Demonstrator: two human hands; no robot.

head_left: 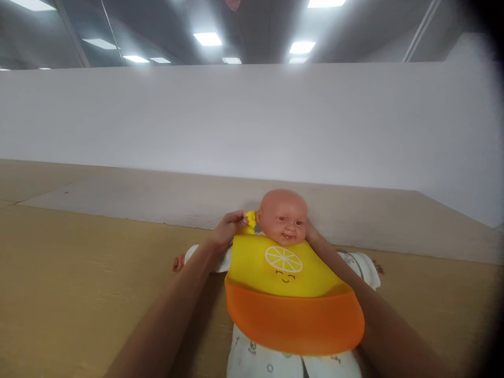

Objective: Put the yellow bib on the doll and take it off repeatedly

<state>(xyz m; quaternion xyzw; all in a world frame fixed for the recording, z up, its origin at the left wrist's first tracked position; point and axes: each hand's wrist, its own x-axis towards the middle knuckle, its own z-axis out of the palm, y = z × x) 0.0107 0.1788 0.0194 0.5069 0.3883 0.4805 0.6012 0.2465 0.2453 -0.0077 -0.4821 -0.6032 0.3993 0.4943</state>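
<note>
A baby doll (284,212) in white printed clothes lies face up, arms spread, its head away from me. Over its chest is a yellow bib (252,268) with a lemon-slice print, a smiling face and an orange catch pocket (295,321). Beside the doll's head on the left, my left hand (230,227) pinches the yellow neck strap (250,223) of the bib. My right hand (311,231) reaches behind the doll's head and neck from the right; its fingers are hidden there.
The doll lies on a tan wooden surface (98,273). A paler strip (157,194) runs along the back, against a white wall (236,121). Dark glass panels above the wall reflect ceiling lights (207,39).
</note>
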